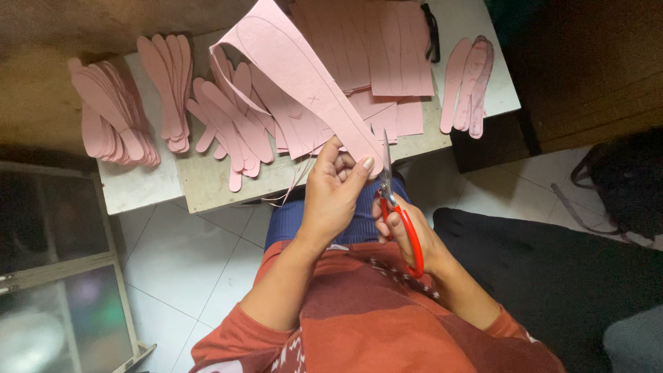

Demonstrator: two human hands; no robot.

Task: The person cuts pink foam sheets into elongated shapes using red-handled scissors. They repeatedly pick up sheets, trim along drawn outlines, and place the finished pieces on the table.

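Scissors with red handles sit in the right hand, blades up at the edge of a pink sheet. Left hand pinches the sheet's lower end — thumb on top, grip closed on it — above the lap. Beyond, the worktop carries stacks of pink cut shapes.
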